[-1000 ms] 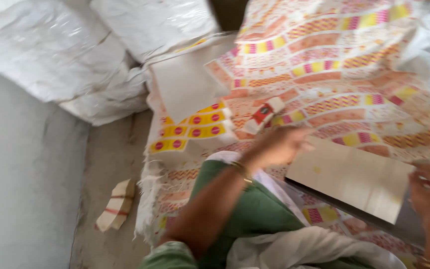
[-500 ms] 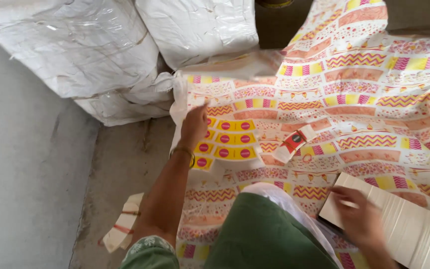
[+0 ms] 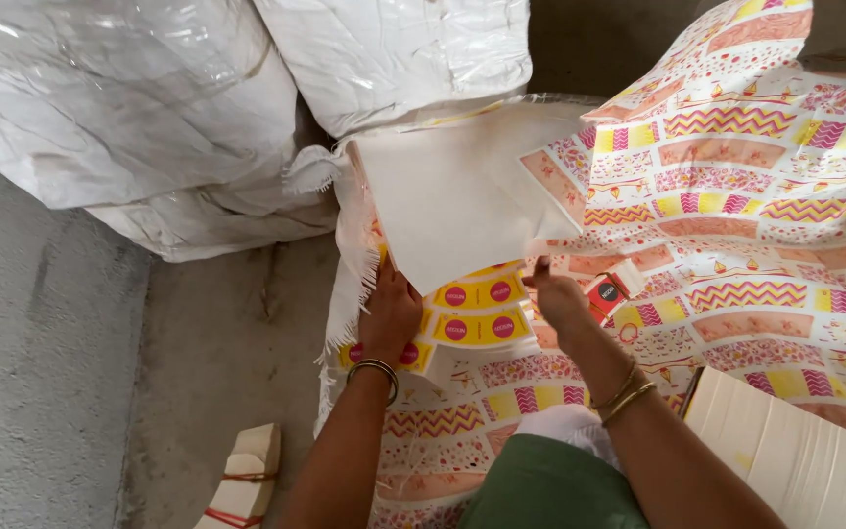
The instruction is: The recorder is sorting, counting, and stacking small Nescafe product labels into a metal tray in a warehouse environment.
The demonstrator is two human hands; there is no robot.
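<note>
White sacks (image 3: 149, 108) crowd behind the lifted sheet (image 3: 452, 206).

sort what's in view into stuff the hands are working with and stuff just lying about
In hand:
- left hand and right hand lifting the white sheet
- yellow label stack under it

Lying about:
- white sacks
- small red box
- cream card stack
- banded bundle
- patterned printed sheets
</note>
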